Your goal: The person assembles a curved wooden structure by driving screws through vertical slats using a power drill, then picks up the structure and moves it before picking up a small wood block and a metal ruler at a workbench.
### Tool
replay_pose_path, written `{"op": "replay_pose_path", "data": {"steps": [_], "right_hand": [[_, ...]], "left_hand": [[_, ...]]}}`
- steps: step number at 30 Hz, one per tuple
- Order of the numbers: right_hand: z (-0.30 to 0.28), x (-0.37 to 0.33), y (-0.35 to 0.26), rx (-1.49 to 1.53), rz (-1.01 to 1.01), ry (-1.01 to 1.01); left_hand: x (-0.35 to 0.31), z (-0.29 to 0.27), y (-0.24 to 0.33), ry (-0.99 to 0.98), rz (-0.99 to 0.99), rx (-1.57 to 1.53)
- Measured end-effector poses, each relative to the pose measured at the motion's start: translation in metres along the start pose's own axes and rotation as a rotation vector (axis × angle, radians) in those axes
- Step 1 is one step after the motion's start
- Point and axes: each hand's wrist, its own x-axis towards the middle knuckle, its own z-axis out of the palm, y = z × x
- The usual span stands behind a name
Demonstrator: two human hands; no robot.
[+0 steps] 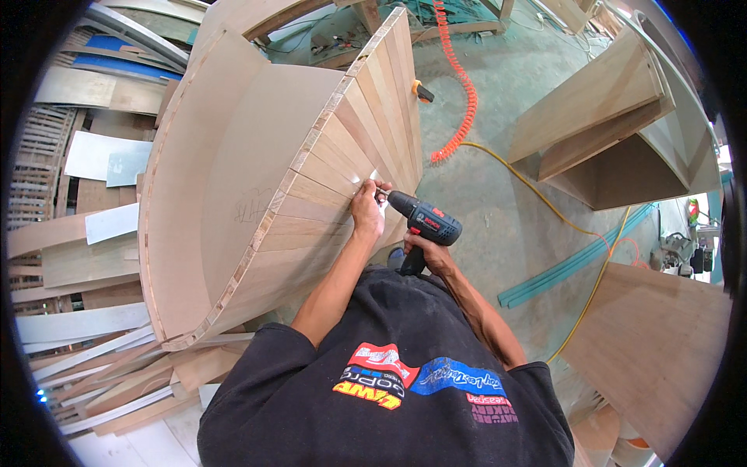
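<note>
A dark cordless drill [426, 219] points left toward a curved, slatted wooden panel [331, 167]. My right hand [429, 253] is wrapped round the drill's handle. At the tip of the drill, my left hand [369, 208] has its fingers pinched together close to the slats. Whatever sits between those fingertips is too small to make out, though the drill's bit reaches right up to them. The panel forms the near side of a large curved wooden shell [187, 179] with a pale, smooth inner face.
An orange coiled air hose [467, 101] hangs beyond the panel, near an orange-and-black clamp [422, 92] on its edge. A yellow hose [537, 191] crosses the floor past teal strips [576, 258]. Plywood boxes [599, 117] stand right; stacked offcuts [93, 257] lie left.
</note>
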Motion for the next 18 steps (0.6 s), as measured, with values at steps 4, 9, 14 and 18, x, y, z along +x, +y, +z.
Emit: {"op": "replay_pose_path", "data": {"steps": [4,9,14,18], "right_hand": [[0.001,0.002,-0.001,-0.034,0.000,-0.012],[-0.007,0.008,0.003,-0.062,0.003,-0.023],[-0.007,0.007,-0.006,-0.145,-0.031,0.003],[-0.016,0.014,-0.006,-0.202,-0.035,-0.041]], "left_hand": [[-0.010,-0.012,-0.002,0.048,-0.037,0.109],[-0.071,-0.020,0.031,0.015,-0.240,0.613],[-0.171,0.075,0.168,-0.301,-0.183,0.827],[-0.184,0.119,0.259,-0.104,0.527,1.110]]}}
